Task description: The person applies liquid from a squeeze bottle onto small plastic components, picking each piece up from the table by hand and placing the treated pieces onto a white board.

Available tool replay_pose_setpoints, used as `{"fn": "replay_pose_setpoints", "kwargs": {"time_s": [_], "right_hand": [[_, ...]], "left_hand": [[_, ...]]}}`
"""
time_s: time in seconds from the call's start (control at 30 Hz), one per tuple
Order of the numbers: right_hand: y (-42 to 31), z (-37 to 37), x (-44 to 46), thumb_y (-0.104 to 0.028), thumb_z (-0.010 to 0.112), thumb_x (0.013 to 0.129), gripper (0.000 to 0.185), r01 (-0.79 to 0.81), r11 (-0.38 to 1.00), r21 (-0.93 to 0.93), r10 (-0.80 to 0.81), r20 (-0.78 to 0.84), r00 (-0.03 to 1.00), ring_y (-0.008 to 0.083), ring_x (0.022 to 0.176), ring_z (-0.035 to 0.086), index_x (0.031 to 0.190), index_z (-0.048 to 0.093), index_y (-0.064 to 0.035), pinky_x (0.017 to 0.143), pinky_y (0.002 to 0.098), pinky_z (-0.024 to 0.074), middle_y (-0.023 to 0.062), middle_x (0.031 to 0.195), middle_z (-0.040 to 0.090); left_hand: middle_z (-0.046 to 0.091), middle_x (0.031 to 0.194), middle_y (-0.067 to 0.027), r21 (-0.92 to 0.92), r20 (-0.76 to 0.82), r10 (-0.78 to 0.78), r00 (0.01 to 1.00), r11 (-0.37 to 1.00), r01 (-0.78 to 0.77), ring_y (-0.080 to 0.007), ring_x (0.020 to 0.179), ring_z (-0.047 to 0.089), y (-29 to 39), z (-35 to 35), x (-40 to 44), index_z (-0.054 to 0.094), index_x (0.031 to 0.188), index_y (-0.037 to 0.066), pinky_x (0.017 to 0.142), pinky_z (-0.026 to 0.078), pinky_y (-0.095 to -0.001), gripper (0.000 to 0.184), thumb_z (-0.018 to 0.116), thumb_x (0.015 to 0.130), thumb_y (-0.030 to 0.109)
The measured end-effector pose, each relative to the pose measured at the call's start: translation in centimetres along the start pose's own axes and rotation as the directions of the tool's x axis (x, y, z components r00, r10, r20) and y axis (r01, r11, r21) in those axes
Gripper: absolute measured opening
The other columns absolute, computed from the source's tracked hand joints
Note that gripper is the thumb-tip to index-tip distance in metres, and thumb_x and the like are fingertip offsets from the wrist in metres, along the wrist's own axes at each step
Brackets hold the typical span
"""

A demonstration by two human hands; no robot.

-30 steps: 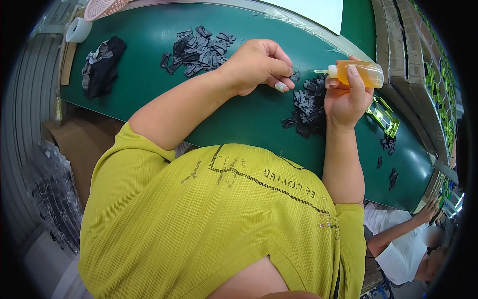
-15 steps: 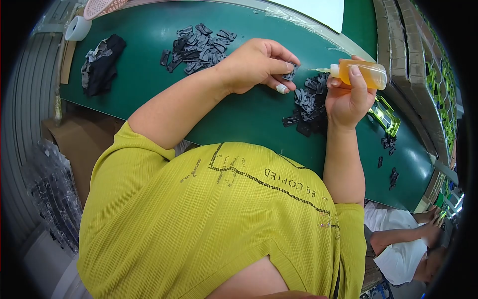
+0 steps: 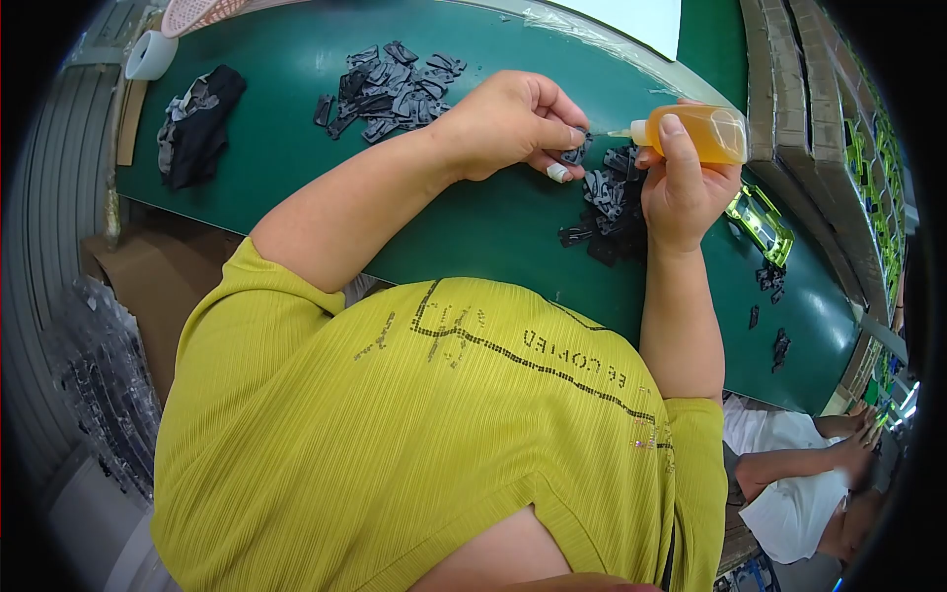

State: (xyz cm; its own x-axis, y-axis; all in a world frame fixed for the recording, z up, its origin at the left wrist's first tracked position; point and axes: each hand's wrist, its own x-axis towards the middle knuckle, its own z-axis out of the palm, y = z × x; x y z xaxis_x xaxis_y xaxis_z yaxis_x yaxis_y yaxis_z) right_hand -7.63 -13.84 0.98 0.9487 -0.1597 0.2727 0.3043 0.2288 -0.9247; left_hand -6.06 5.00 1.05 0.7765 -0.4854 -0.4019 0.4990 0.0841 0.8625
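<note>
My left hand (image 3: 513,123) pinches a small dark plastic part (image 3: 576,152) between thumb and fingers; one fingertip has a white wrap. In my right hand (image 3: 684,187) is a squeeze bottle (image 3: 705,134) of amber liquid, lying nearly level. Its thin nozzle (image 3: 619,133) points left, with the tip at or very near the part; whether they touch I cannot tell. Just below the hands lies a pile of black parts (image 3: 614,202), partly hidden by my right hand. Beyond my left forearm spreads another heap of dark parts (image 3: 390,89).
A dark cloth (image 3: 202,128) and a white tape roll (image 3: 152,55) are at the left of the green table (image 3: 464,232). On the right lie a shiny yellow-green plastic piece (image 3: 762,225) and a few black parts (image 3: 780,348). Cardboard boxes (image 3: 774,79) line that side; another person (image 3: 789,483) sits nearby.
My right hand has moved the bottle left and slightly down, bringing the nozzle up to the part. The left hand stays nearly in place, still pinching the part.
</note>
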Motion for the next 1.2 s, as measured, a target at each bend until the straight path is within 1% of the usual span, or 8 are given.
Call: {"fn": "replay_pose_setpoints", "kwargs": {"time_s": [0.33, 0.63, 0.73, 0.93, 1.03, 1.2], "right_hand": [[0.10, 0.04, -0.05, -0.005, 0.068, 0.080, 0.020, -0.011, 1.000, -0.023, 0.011, 0.021, 1.000, 0.0102, 0.055, 0.055, 0.095, 0.057, 0.0000, 0.049, 0.0207, 0.0444, 0.0085, 0.078, 0.063], [0.29, 0.20, -0.20, -0.003, 0.068, 0.079, 0.022, -0.031, 0.999, -0.037, 0.031, -0.001, 1.000, 0.0106, 0.056, 0.055, 0.097, 0.056, 0.0003, 0.049, 0.0206, 0.0448, 0.0082, 0.081, 0.063], [0.51, 0.08, -0.10, -0.002, 0.067, 0.080, 0.021, 0.012, 1.000, -0.027, -0.012, -0.012, 1.000, 0.0108, 0.056, 0.055, 0.098, 0.056, 0.0007, 0.049, 0.0207, 0.0447, 0.0082, 0.081, 0.063], [-0.47, -0.09, -0.06, -0.002, 0.065, 0.080, 0.020, -0.039, 0.992, 0.122, 0.040, -0.011, 0.999, 0.0112, 0.056, 0.055, 0.098, 0.057, 0.0011, 0.048, 0.0208, 0.0433, 0.0089, 0.080, 0.062], [-0.15, -0.45, -0.31, -0.003, 0.061, 0.082, 0.021, -0.031, 0.999, 0.033, 0.030, 0.053, 0.998, 0.0139, 0.056, 0.056, 0.101, 0.056, 0.0026, 0.047, 0.0228, 0.0445, 0.0100, 0.082, 0.060], [0.03, -0.36, -0.46, -0.001, 0.060, 0.083, 0.020, -0.047, 0.999, 0.026, 0.045, 0.082, 0.996, 0.0132, 0.055, 0.055, 0.102, 0.057, 0.0039, 0.047, 0.0220, 0.0442, 0.0099, 0.080, 0.060]], "left_hand": [[0.063, 0.094, -0.0163, 0.015, -0.002, 0.008, 1.000, 1.000, -0.008, -0.0265, 0.079, 0.069, 0.01, 0.12, -0.02, 0.055, 0.102, -0.009, 0.068, 0.058, -0.0288, 0.021, 0.062, 0.086, 0.003], [0.064, 0.094, -0.0166, 0.029, -0.004, 0.008, 1.000, 1.000, -0.008, -0.0263, 0.078, 0.069, 0.02, 0.18, -0.06, 0.055, 0.102, -0.009, 0.068, 0.058, -0.0287, 0.022, 0.062, 0.086, 0.003], [0.064, 0.093, -0.0164, 0.028, -0.004, 0.004, 1.000, 1.000, -0.004, -0.0261, 0.078, 0.069, -0.04, 0.13, 0.01, 0.055, 0.102, -0.009, 0.067, 0.058, -0.0288, 0.022, 0.062, 0.086, 0.003], [0.063, 0.092, -0.0163, 0.011, -0.018, -0.013, 1.000, 1.000, 0.013, -0.0265, 0.077, 0.069, -0.01, 0.00, 0.12, 0.056, 0.100, -0.009, 0.066, 0.059, -0.0287, 0.021, 0.063, 0.086, 0.005], [0.063, 0.091, -0.0162, 0.008, -0.021, -0.019, 1.000, 1.000, 0.020, -0.0266, 0.077, 0.069, 0.02, -0.04, 0.17, 0.056, 0.100, -0.009, 0.065, 0.059, -0.0283, 0.021, 0.063, 0.086, 0.005], [0.063, 0.092, -0.0161, 0.002, -0.022, -0.020, 1.000, 1.000, 0.020, -0.0265, 0.077, 0.069, 0.18, -0.01, 0.01, 0.056, 0.099, -0.009, 0.065, 0.059, -0.0281, 0.022, 0.064, 0.085, 0.006]]}}
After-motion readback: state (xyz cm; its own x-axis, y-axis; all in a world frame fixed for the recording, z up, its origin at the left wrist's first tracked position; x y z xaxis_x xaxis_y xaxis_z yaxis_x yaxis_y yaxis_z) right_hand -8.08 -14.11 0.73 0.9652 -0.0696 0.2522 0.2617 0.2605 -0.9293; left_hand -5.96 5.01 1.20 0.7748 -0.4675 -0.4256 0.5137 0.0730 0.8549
